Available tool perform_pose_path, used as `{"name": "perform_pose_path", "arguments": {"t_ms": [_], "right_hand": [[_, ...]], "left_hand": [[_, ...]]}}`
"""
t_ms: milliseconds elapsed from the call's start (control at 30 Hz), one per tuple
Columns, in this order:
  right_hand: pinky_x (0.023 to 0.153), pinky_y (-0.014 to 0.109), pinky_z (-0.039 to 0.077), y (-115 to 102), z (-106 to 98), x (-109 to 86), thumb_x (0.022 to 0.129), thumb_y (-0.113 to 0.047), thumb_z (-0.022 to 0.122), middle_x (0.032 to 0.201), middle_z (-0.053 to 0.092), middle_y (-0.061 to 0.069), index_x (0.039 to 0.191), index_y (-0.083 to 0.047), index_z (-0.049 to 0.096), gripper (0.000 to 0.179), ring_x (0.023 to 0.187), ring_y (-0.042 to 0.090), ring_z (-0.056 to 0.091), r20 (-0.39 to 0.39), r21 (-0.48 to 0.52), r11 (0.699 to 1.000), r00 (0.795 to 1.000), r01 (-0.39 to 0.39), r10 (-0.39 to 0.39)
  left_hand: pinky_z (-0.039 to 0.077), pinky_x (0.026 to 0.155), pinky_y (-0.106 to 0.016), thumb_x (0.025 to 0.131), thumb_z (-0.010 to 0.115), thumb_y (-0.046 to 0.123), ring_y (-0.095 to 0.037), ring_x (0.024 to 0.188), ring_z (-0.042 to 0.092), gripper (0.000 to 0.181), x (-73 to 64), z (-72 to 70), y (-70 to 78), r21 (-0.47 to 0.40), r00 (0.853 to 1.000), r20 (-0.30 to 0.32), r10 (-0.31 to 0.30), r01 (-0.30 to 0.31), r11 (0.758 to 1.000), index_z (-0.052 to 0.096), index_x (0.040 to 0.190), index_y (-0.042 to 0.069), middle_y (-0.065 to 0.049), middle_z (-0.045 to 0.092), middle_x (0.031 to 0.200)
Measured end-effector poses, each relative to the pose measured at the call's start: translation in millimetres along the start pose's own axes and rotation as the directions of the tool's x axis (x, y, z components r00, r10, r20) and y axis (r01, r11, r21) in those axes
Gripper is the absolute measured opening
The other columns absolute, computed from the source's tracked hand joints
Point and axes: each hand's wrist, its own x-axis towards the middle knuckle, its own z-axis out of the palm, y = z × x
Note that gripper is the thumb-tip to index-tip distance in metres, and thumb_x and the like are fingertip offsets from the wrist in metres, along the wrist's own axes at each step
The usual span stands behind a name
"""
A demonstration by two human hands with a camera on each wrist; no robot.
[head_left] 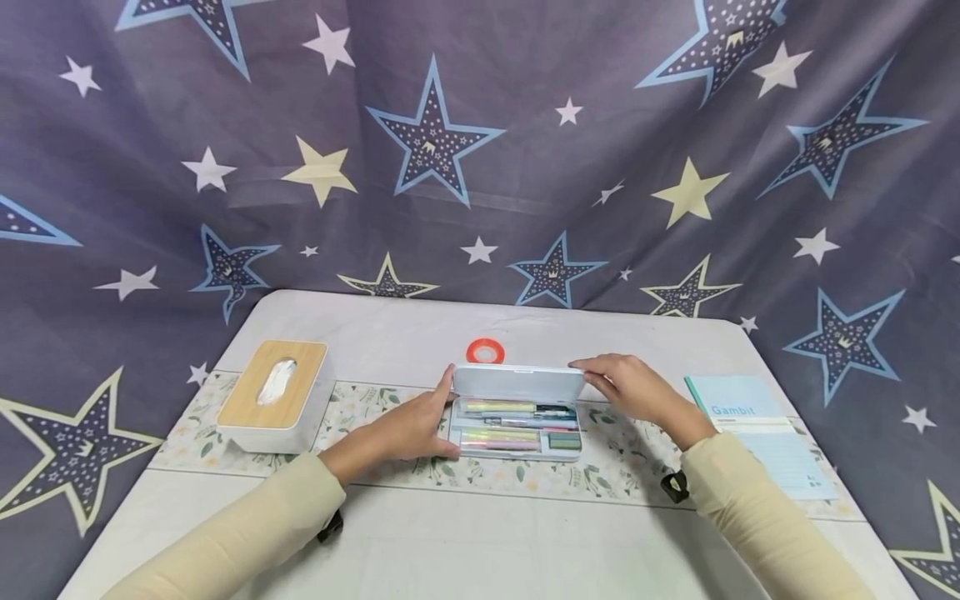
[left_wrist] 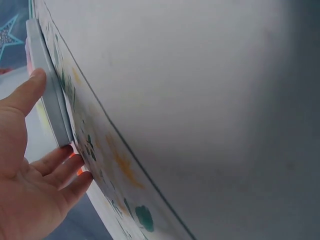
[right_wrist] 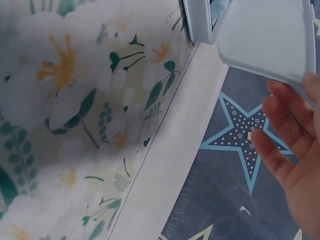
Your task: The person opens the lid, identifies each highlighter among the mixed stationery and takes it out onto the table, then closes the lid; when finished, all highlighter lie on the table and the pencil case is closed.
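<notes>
Pencil case (head_left: 517, 457) of pale blue, rectangular, on white flower-banded counter (head_left: 525, 542), matching lid (head_left: 519, 383) raised. At case's left end, wide-spread grip of left hand (head_left: 411, 427), some fingers hidden from above; at lid's right corner, pinching grip of right hand (head_left: 630, 387). Orange-red ring (head_left: 472, 351) just behind lid; slim multicoloured pens (head_left: 501, 437) hard to tell apart; cream sleeves (head_left: 240, 529) cropped below.

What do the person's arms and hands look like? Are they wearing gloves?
No gloves: the left hand and right hand are bare. The left sleeve and right sleeve are long, plain and cream-coloured. A small black object peeks out by the left cuff, another by the right; I can't tell what they are.
</notes>
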Motion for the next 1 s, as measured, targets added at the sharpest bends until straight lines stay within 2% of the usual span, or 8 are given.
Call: {"name": "perform_pose_path", "arguments": {"t_ms": [200, 300, 600, 833, 900, 1000], "right_hand": [[0.071, 0.034, 0.052, 4.1, 3.4, 8.0, 0.101, -0.010, 0.063, 0.106, 0.078, 0.006, 0.129, -0.010, 0.071, 0.029, 0.069, 0.006, 0.057, -0.043, 0.003, 0.999, 0.998, -0.043, 0.043], [0.068, 0.032, 0.049, 6.5, 5.0, 12.5, 0.100, -0.010, 0.064, 0.108, 0.078, 0.008, 0.129, -0.009, 0.072, 0.030, 0.062, 0.004, 0.050, -0.057, -0.001, 0.998, 0.996, -0.066, 0.066], [0.064, 0.031, 0.049, 12.1, 13.2, 23.3, 0.100, -0.010, 0.065, 0.105, 0.079, 0.009, 0.128, -0.009, 0.072, 0.029, 0.059, 0.005, 0.051, -0.090, 0.003, 0.992, 0.988, -0.122, 0.122], [0.061, 0.028, 0.042, 15.1, 18.4, 26.3, 0.100, -0.009, 0.064, 0.090, 0.076, 0.007, 0.133, -0.009, 0.069, 0.033, 0.056, 0.005, 0.044, -0.074, -0.005, 0.989, 0.986, -0.148, 0.147], [0.061, 0.028, 0.043, 15.5, 18.5, 25.4, 0.100, -0.011, 0.064, 0.089, 0.075, 0.005, 0.134, -0.009, 0.068, 0.034, 0.059, 0.005, 0.047, -0.069, -0.009, 0.988, 0.986, -0.152, 0.151], [0.064, 0.030, 0.051, 14.2, 16.5, 22.7, 0.100, -0.012, 0.065, 0.093, 0.076, 0.004, 0.136, -0.010, 0.067, 0.036, 0.068, 0.008, 0.059, -0.064, -0.010, 0.987, 0.985, -0.161, 0.160]], "left_hand": [[0.044, 0.115, -0.045, 0.081, 0.086, 0.044, -0.030, 0.136, 0.055, 0.135, -0.2, 0.1, -0.6, 0.005, 1.000, -0.007, 0.030, -0.030, 1.000, -0.011, 0.160, -0.004, -0.014, 0.051, 0.153], [0.044, 0.114, -0.045, 0.081, 0.086, 0.045, -0.029, 0.135, 0.056, 0.136, 0.2, 0.3, -1.1, 0.010, 0.999, -0.006, 0.038, -0.038, 0.999, -0.012, 0.160, -0.003, -0.012, 0.052, 0.152], [0.047, 0.111, -0.044, 0.081, 0.085, 0.048, -0.027, 0.130, 0.058, 0.134, 0.5, 1.3, -1.8, 0.043, 1.000, -0.001, 0.030, -0.030, 0.999, -0.010, 0.161, -0.002, -0.009, 0.056, 0.148], [0.041, 0.118, -0.046, 0.081, 0.083, 0.052, -0.033, 0.142, 0.048, 0.130, 2.7, 0.9, -3.2, 0.107, 0.999, 0.011, 0.045, -0.046, 0.993, -0.004, 0.162, -0.002, -0.020, 0.047, 0.155], [0.041, 0.117, -0.046, 0.081, 0.082, 0.053, -0.034, 0.142, 0.048, 0.130, 3.6, 0.9, -4.3, 0.115, 0.999, 0.014, 0.051, -0.052, 0.992, -0.003, 0.162, -0.002, -0.021, 0.047, 0.155], [0.042, 0.117, -0.046, 0.081, 0.082, 0.054, -0.033, 0.142, 0.049, 0.131, 4.0, 0.7, -5.3, 0.121, 0.999, 0.015, 0.051, -0.052, 0.991, -0.003, 0.162, -0.003, -0.021, 0.048, 0.154]]}}
